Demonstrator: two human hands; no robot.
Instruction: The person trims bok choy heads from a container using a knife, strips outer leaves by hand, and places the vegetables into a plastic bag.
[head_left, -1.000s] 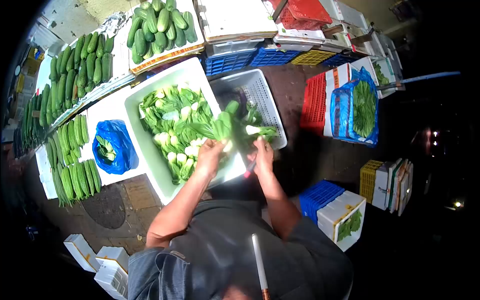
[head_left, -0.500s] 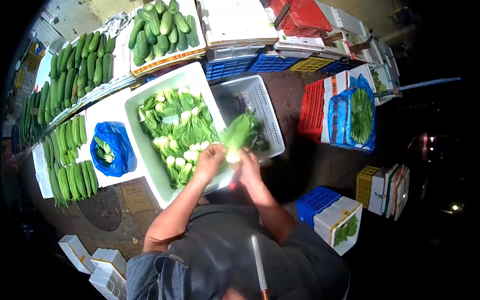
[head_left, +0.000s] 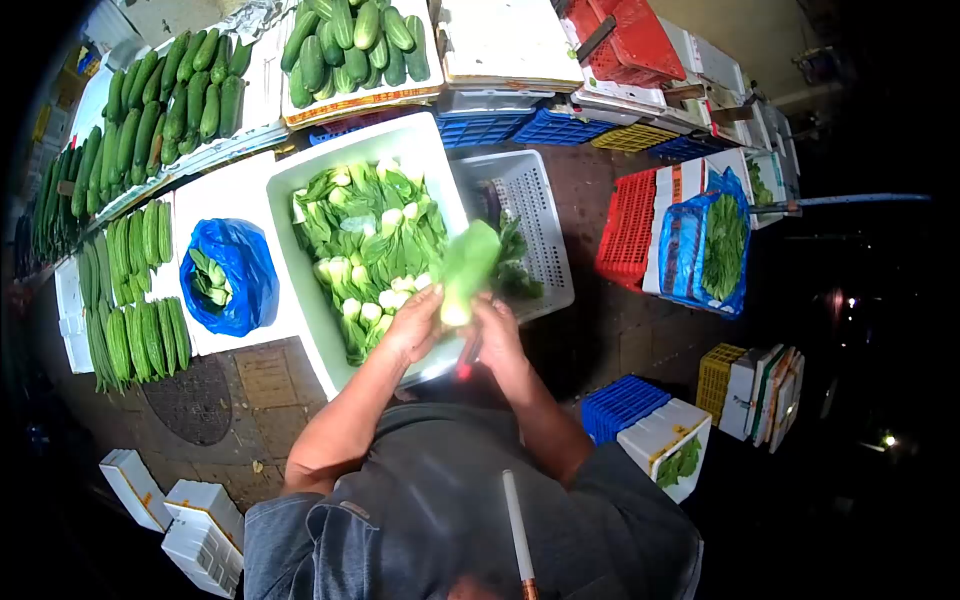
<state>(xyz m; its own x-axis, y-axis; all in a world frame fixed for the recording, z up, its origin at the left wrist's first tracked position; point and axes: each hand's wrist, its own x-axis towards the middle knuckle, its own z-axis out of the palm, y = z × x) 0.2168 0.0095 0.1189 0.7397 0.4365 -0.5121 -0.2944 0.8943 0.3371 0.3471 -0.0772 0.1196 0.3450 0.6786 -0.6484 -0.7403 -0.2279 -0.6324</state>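
Note:
A bok choy (head_left: pixel 468 268) stands upright between my two hands, leaves pointing away from me. My left hand (head_left: pixel 416 325) is closed on its pale base from the left side. On the right my right hand (head_left: pixel 494 330) touches the same base with its fingers closed, and a tool with a red end (head_left: pixel 465 368) sticks out below it. Just left and beyond lies a white tub (head_left: pixel 300 330) with rows of bok choy (head_left: pixel 385 245). Behind the held one is a grey perforated basket (head_left: pixel 545 235) with dark leafy greens (head_left: pixel 515 265) in it.
A blue bag (head_left: pixel 255 280) of greens is left of the tub. Cucumbers (head_left: pixel 355 45) and ridged gourds (head_left: pixel 148 340) lie on the stall at the left. To the right are a red crate (head_left: pixel 628 228), a blue-lined box of greens (head_left: pixel 722 240) and a blue crate (head_left: pixel 622 405).
One second ago my hands were apart, each with greens. They have come together on one bok choy, and its leaves have tilted slightly right since half a second ago. The view has shifted a little.

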